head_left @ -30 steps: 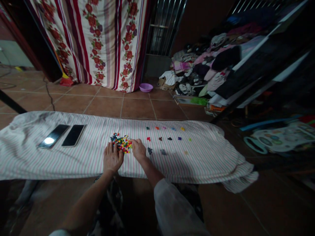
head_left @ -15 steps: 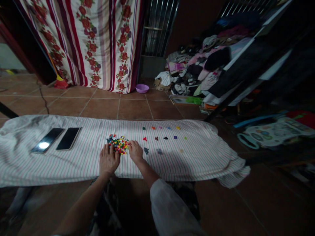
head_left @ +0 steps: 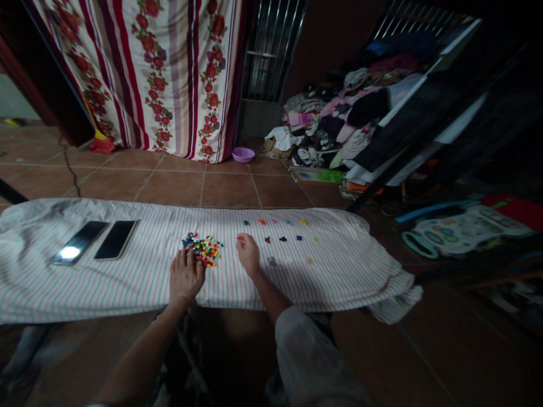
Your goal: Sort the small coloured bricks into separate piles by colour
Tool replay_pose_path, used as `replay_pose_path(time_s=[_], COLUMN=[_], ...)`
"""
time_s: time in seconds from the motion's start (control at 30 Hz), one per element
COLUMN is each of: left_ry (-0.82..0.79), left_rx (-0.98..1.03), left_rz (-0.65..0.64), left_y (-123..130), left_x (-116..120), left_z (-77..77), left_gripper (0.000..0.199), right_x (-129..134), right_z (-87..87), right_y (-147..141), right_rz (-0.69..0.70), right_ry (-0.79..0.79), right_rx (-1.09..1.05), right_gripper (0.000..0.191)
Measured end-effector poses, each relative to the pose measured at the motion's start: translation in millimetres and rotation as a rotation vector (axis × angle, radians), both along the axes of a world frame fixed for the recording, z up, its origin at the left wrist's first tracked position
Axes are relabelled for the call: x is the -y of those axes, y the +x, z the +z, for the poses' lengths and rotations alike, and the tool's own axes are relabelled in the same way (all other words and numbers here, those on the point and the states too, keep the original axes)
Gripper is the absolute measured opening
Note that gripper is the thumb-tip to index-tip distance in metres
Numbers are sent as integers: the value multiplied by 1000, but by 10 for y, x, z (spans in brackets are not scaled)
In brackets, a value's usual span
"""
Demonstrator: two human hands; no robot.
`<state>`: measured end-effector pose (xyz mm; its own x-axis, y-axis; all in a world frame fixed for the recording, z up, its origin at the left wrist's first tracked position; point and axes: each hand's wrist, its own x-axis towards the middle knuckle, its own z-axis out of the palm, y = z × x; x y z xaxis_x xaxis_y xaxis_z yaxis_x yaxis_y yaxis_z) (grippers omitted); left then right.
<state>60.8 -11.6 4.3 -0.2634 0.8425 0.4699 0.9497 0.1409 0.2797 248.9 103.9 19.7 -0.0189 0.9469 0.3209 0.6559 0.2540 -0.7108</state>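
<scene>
A heap of small multicoloured beads (head_left: 206, 249) lies on the striped cloth (head_left: 144, 288). My left hand (head_left: 185, 277) rests flat at the heap's near left edge, fingers stretched out and touching it. To the right of the heap, my right hand (head_left: 248, 253) is closed in a pinch, with a small red bead (head_left: 240, 238) at its fingertips. Beyond and right of this hand sit small single-colour groups in rows, among them a dark green group (head_left: 246, 223), an orange group (head_left: 262, 222), a yellow group (head_left: 304, 221) and a black group (head_left: 283, 239). My right hand hides part of the rows.
Two phones (head_left: 115, 240) lie on the cloth at the left. Past the table, a purple basin (head_left: 243, 155) stands on the tiled floor by a flowered curtain (head_left: 178, 85). A clothes heap (head_left: 331, 118) lies at the back right, and a toy panel (head_left: 462, 226) at the right.
My right hand has moved right from the heap to the near rows, carrying a red bead. My left hand stays at the heap. The view has shifted slightly.
</scene>
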Motion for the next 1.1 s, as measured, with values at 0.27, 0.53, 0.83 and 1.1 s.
replay_pose_path(time_s=[0.27, 0.53, 0.83, 1.1], left_ry=[-16, -4, -37, -24], left_rx=[12, -9, -21, -18], left_rz=[-4, -3, -6, -22], left_y=[-4, -16, -15, -26], left_x=[-3, -12, -10, -11], left_z=[5, -35, -24, -64], left_gripper=[55, 54, 57, 54], right_x=[-227, -306, -343, -309], right_z=[-33, -144, -124, -128], right_y=[441, 433, 386, 369], right_rz=[-156, -100, -40, -20], right_ry=[-110, -150, -137, -73], right_rx=[165, 214, 271, 304], right_gripper=[20, 25, 24, 36])
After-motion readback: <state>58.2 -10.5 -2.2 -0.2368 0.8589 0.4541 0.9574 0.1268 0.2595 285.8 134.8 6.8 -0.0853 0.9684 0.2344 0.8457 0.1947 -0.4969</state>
